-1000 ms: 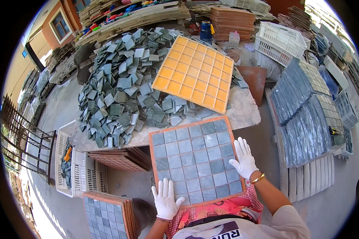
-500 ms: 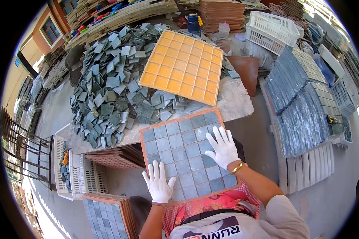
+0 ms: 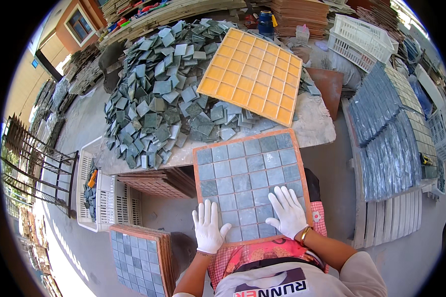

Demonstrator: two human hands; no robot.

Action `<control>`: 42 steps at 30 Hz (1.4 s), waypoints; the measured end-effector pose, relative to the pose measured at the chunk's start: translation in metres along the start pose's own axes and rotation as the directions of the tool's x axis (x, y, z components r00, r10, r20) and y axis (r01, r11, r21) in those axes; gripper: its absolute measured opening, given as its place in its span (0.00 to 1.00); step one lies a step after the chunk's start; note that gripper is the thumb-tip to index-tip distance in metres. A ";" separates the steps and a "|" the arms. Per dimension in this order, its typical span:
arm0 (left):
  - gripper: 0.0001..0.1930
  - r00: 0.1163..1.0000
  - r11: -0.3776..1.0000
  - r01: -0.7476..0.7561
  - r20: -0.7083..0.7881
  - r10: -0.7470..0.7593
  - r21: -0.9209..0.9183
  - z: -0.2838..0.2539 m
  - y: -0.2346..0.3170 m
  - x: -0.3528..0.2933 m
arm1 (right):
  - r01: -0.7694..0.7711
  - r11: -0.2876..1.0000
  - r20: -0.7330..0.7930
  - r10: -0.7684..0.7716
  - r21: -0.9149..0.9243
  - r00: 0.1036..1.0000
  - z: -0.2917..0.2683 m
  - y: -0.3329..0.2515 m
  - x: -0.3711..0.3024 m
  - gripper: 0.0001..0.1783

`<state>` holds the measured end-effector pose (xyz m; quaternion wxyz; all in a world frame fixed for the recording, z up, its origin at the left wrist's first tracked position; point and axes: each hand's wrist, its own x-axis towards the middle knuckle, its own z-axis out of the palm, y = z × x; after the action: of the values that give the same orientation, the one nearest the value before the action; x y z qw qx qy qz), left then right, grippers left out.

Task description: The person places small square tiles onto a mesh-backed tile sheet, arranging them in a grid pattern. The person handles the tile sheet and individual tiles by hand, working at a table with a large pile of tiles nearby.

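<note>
A square frame (image 3: 197,173) with a reddish-brown rim rests against my lap and the table edge, filled with rows of grey-green stone tiles (image 3: 242,181). My left hand (image 3: 209,229), in a white glove, lies at the frame's lower left, fingers stretched over its edge tiles. On the lower right tiles, my right hand (image 3: 287,213) lies flat with its fingers spread, also gloved in white. Neither hand grips anything. Beyond the frame, an orange grid tray (image 3: 252,74) leans on a large heap of loose stone tiles (image 3: 153,99).
The stone-topped table (image 3: 314,123) bears the heap. At the left stands a white plastic crate (image 3: 104,208) with tile pieces, and below it a stack of tile-filled frames (image 3: 136,260). Wrapped tile stacks (image 3: 389,158) stand on a pallet at the right. White crates (image 3: 359,42) sit behind.
My right hand has slid down the tiles toward me. The tile-filled frame now sits straighter, and my left hand stays at its lower left. The whole view has shifted slightly.
</note>
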<state>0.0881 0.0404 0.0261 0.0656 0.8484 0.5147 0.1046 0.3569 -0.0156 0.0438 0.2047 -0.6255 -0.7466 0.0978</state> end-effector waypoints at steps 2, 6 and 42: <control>0.41 0.999 1.000 -0.023 0.035 0.024 -0.012 -0.007 -0.006 -0.001 | 0.119 0.949 -0.016 -0.120 0.290 0.993 0.014 -0.009 0.009 0.40; 0.41 0.994 0.988 0.099 -0.039 -0.104 -0.117 -0.009 -0.034 0.009 | 0.132 0.846 -0.098 -0.095 0.516 0.991 0.008 -0.013 0.019 0.34; 0.09 0.718 0.761 0.430 -0.327 -0.614 -0.486 0.003 -0.012 0.055 | -0.351 0.932 -0.148 0.362 0.093 0.920 0.007 0.070 -0.059 0.27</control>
<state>0.1034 0.0946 0.0267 0.1281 0.5837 0.7067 0.3788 0.4246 -0.0584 -0.0013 0.2640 -0.7498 -0.5974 0.1061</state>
